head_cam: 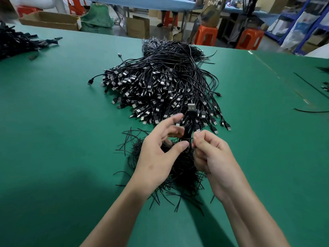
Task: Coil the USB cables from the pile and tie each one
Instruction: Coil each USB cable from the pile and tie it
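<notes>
A big pile of black USB cables (165, 82) lies on the green table (62, 122), plugs toward me. Between my hands stands a coiled black cable (189, 125), its silver USB plug (192, 106) pointing up. My left hand (160, 157) pinches the coil's lower part with thumb and fingers. My right hand (210, 154) pinches a thin black twist tie at the coil's waist. Under both hands lies a heap of black twist ties (181, 172), partly hidden.
A second heap of black cables (16, 43) sits at the far left. Loose black strands (309, 84) lie at the right edge. Beyond the table's far edge stand cardboard boxes (51, 20), orange stools (206, 35) and a person.
</notes>
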